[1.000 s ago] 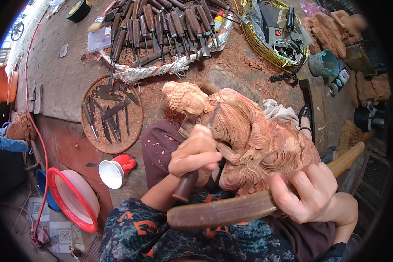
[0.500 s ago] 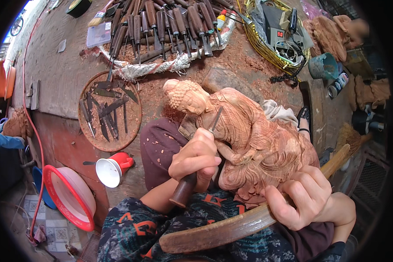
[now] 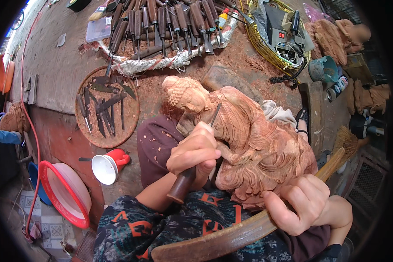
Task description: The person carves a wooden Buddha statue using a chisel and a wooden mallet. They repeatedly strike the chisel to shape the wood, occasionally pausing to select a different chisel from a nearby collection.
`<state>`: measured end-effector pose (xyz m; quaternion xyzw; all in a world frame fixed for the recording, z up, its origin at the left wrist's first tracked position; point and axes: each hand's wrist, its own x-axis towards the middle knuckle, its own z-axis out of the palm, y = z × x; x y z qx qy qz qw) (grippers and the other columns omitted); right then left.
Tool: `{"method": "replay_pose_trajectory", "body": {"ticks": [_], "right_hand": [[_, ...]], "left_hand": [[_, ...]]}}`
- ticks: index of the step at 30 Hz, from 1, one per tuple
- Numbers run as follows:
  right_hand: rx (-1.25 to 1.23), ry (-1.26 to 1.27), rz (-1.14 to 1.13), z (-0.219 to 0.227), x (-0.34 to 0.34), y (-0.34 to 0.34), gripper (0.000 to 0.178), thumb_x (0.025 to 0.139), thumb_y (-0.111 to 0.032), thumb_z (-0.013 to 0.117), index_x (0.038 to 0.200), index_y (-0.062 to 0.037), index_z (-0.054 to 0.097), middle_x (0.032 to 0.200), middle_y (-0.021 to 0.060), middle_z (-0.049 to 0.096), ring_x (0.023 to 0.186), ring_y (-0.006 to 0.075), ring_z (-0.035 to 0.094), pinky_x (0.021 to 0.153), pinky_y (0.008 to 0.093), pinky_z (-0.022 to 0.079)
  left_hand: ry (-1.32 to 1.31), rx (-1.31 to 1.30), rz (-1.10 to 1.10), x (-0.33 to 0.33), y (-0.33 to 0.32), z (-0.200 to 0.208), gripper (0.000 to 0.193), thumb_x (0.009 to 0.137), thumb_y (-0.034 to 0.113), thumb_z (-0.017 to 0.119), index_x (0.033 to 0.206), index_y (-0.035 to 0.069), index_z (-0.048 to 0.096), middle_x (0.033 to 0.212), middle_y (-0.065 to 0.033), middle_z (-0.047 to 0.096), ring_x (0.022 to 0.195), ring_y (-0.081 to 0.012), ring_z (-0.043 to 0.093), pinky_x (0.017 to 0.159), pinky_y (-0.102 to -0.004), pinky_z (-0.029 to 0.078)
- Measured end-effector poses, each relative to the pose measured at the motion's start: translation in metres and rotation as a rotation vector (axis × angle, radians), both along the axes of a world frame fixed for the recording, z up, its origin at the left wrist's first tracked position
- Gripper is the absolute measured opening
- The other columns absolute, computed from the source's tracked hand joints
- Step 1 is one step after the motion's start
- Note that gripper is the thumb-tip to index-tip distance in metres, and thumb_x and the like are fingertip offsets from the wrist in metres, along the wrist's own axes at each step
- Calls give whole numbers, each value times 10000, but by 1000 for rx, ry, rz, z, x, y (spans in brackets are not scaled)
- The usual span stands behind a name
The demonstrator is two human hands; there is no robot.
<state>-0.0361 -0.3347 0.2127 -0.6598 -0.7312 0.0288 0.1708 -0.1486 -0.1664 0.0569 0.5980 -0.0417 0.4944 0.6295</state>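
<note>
A reddish carved wooden Buddha statue lies tilted across my lap, its curled-hair head toward the upper left. My left hand is closed around a chisel; the dark wooden handle sticks out below the fist. The thin metal blade points up at the statue's chest, and whether its tip touches the wood I cannot tell. At the statue's base, my right hand grips a long curved wooden club. One end of the club reaches left across my patterned shirt, the other rises toward the right.
Many wood-handled chisels lie on a white cloth roll beyond the statue. To the left are a round tray of blades, a red-and-white mug and a pink basin. A wooden block and a grey device stand farther off.
The club's left end and my right hand have dropped slightly toward me. My left hand keeps the chisel at the statue's chest. The whole view has shifted a little.
</note>
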Motion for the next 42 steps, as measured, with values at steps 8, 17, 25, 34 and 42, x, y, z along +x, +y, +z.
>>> {"method": "replay_pose_trajectory", "body": {"ticks": [8, 17, 25, 34, 42], "right_hand": [[-79, -219, -116, 3, -8, 11, 208, 653, -49, 641, 851, -115, 634, 607, -49, 414, 459, 72, 351, 410, 217, 244], [-9, -179, -68, 4, -12, 13, 249, 644, -34, 654, 887, -87, 640, 610, -19, 431, 473, 101, 371, 416, 237, 262], [-75, -143, -93, -3, -5, 7, 156, 727, -82, 673, 876, -116, 644, 605, -45, 393, 472, 89, 369, 424, 234, 264], [-156, -15, -51, -18, 10, -4, 186, 728, -179, 710, 896, -126, 649, 600, -42, 356, 481, 94, 386, 437, 240, 280], [-122, -23, 39, -18, 26, -14, 251, 699, -222, 718, 928, -146, 649, 640, -37, 413, 551, 113, 450, 474, 256, 341]], "left_hand": [[-38, 0, 12, 4, 2, -5, 214, 966, 189, 587, 911, -17, 569, 623, -51, 513, 519, -173, 460, 540, -362, 363], [-27, 59, -66, 1, 12, -8, 204, 960, 172, 601, 888, -19, 585, 625, -49, 516, 521, -177, 481, 537, -362, 379], [38, 419, -263, -8, 35, -8, 201, 884, 170, 688, 860, -9, 601, 679, -41, 521, 594, -205, 525, 623, -380, 439], [104, 487, -114, -21, 33, 11, 236, 895, 249, 687, 895, 25, 616, 702, -21, 538, 638, -192, 549, 626, -372, 451], [-3, 612, -272, 12, 9, 15, 289, 821, 251, 750, 803, 9, 593, 625, -2, 390, 536, -176, 441, 511, -322, 391]]}}
